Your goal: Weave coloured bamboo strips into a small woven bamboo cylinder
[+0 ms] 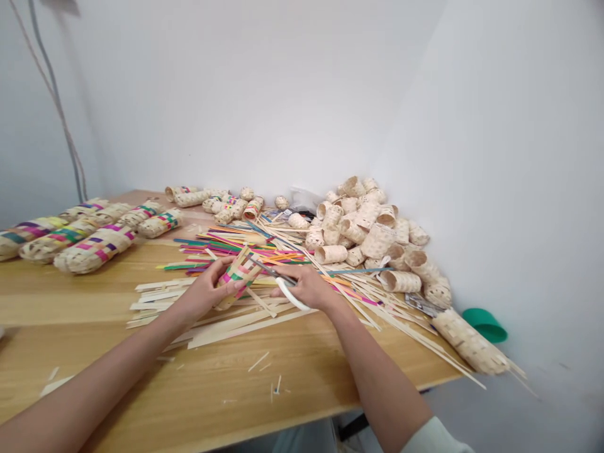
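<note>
My left hand [211, 288] is closed around a small woven bamboo basket [240, 275] with pink, green and purple bands. The basket is tilted, its strip ends pointing up and to the right. In my right hand [306, 286] is a pair of scissors [289, 293] with a white handle. Its blades reach left to the basket's upper rim; whether a strip lies between them is too small to tell. Beneath both hands lie loose plain bamboo strips [231, 330] and a heap of coloured strips [221, 242].
Finished-looking woven pieces with coloured bands [97, 248] lie at the left. A pile of plain woven tubes [368, 229] stands against the wall at the right. One long woven piece [472, 343] and a green round object [485, 324] sit by the table's right edge.
</note>
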`<state>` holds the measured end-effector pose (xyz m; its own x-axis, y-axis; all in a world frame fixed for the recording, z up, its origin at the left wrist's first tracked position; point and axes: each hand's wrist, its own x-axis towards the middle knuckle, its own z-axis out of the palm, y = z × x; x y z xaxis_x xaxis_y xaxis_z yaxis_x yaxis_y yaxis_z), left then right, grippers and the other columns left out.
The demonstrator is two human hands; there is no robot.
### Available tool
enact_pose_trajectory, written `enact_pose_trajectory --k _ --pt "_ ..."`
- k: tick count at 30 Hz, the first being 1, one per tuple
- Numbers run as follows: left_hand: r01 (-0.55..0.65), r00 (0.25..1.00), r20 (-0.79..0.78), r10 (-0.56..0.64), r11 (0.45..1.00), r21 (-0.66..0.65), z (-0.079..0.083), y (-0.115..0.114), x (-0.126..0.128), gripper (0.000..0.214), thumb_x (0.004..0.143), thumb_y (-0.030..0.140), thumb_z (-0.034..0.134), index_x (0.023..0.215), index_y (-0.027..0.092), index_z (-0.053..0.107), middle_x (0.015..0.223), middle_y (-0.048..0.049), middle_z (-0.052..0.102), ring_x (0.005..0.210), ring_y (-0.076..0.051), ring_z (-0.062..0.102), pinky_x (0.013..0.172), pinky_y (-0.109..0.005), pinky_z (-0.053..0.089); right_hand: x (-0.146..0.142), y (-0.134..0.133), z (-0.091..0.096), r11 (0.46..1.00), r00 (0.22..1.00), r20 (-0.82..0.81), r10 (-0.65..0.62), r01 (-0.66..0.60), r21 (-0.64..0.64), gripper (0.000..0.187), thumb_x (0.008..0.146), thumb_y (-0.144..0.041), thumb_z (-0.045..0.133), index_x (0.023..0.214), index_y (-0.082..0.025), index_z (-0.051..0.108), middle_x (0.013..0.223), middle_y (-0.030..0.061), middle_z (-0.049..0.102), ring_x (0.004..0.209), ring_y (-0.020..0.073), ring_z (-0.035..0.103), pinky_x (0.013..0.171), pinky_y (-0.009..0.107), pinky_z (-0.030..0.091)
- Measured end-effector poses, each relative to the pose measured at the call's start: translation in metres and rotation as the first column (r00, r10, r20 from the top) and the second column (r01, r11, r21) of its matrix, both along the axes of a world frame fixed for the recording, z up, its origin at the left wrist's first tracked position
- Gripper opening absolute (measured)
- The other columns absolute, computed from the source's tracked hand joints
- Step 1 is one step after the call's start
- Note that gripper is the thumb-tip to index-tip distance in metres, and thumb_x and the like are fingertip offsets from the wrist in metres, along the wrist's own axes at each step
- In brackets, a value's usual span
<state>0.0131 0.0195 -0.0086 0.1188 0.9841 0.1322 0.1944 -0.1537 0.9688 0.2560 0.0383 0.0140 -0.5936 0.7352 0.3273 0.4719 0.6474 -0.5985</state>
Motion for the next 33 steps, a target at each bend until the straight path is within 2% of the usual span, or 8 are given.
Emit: enact_pose_trajectory --k 4,9,13,17,22,29,33 --pt "0.011 1.0 0.022 -0.011 1.0 -0.002 -0.001 0.001 -0.001 0.078 0.062 0.059 0.074 0.125 0.02 0.051 0.132 -0.0138 0.062 0.119 -0.034 0.059 0.093 -0.044 0.052 0.0 -0.001 0.001 1.0 1.0 -0.003 -0.009 0.01 0.01 0.038 0.08 -0.043 0.07 0.113 -0.024 0.073 0.087 -0.0004 0.072 0.073 0.0146 0.058 0.066 0.022 0.041" --pt "-0.023 0.999 -0.022 0.025 0.996 0.082 0.002 0.003 -0.003 0.073 0.063 0.057 0.074 0.122 0.02 0.053 0.129 -0.0132 0.064 0.117 -0.033 0.06 0.092 -0.043 0.051 0.0 -0.004 0.005 0.998 0.998 0.039 -0.057 0.057 -0.003 0.041 0.081 -0.041 0.07 0.118 -0.024 0.07 0.099 0.002 0.073 0.082 0.0166 0.063 0.073 0.025 0.045" --pt "-0.114 0.978 -0.155 0.14 0.98 0.165 0.003 0.004 -0.006 0.072 0.064 0.057 0.07 0.123 0.019 0.052 0.123 -0.0124 0.066 0.107 -0.03 0.064 0.087 -0.04 0.052 0.001 -0.006 0.007 0.99 0.984 0.118 -0.137 0.134 0.03 0.05 0.079 -0.04 0.072 0.125 -0.023 0.064 0.116 0.0056 0.071 0.096 0.02 0.065 0.082 0.03 0.047" --pt "-0.19 0.888 -0.345 0.304 0.926 0.327 0.0 0.005 -0.006 0.071 0.066 0.059 0.067 0.123 0.018 0.053 0.116 -0.0119 0.066 0.095 -0.029 0.065 0.08 -0.04 0.051 -0.001 -0.009 0.006 0.979 0.968 0.163 -0.191 0.176 0.102 0.054 0.078 -0.043 0.073 0.127 -0.024 0.062 0.12 0.0067 0.069 0.101 0.0224 0.065 0.087 0.034 0.047" --pt "-0.218 0.824 -0.376 0.424 0.85 0.48 -0.004 0.004 -0.002 0.07 0.067 0.058 0.066 0.122 0.017 0.052 0.116 -0.0137 0.065 0.101 -0.032 0.064 0.085 -0.043 0.05 -0.012 -0.013 0.003 0.969 0.966 0.143 -0.214 0.192 0.153 0.047 0.081 -0.044 0.07 0.124 -0.025 0.063 0.113 0.0065 0.071 0.096 0.0208 0.066 0.082 0.031 0.047" --pt "-0.214 0.795 -0.417 0.44 0.847 0.487 -0.008 -0.001 0.005 0.063 0.069 0.05 0.068 0.122 0.019 0.051 0.121 -0.0138 0.064 0.105 -0.034 0.064 0.088 -0.043 0.049 -0.019 -0.015 0.002 0.98 0.98 0.083 -0.18 0.171 0.105 0.043 0.083 -0.043 0.068 0.122 -0.025 0.064 0.112 0.0046 0.071 0.089 0.0181 0.065 0.075 0.028 0.045" --pt "-0.229 0.768 -0.426 0.478 0.827 0.514 -0.008 -0.002 0.006 0.064 0.068 0.049 0.07 0.123 0.02 0.051 0.121 -0.0133 0.064 0.107 -0.033 0.063 0.09 -0.042 0.049 -0.019 -0.013 0.001 0.982 0.982 0.063 -0.177 0.171 0.082 0.043 0.082 -0.043 0.069 0.121 -0.025 0.065 0.108 0.0043 0.071 0.084 0.0173 0.064 0.071 0.027 0.044"
